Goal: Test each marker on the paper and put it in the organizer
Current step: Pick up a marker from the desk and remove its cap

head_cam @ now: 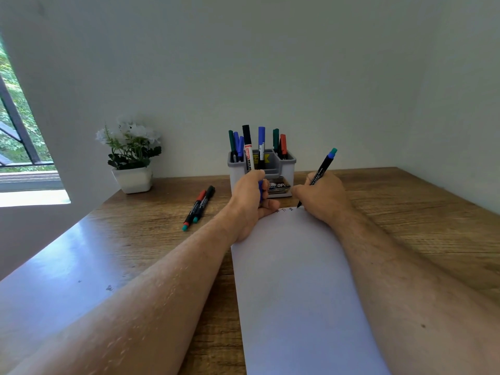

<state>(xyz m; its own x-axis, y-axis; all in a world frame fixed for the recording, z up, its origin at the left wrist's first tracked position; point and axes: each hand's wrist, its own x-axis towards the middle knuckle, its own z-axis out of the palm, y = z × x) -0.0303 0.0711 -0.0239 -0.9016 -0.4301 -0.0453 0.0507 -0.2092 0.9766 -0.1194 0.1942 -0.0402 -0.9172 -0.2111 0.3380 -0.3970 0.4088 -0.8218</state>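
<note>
Black marker (pixel 319 173) in right hand (pixel 322 197), tip touching paper (pixel 295 280).

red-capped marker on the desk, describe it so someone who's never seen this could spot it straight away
Start at the grey organizer at the back of the wooden desk, then look left toward the white flower pot. Two markers lie side by side there. The red-capped marker is the left one; its neighbour, the black-capped marker, reaches further back.
</note>
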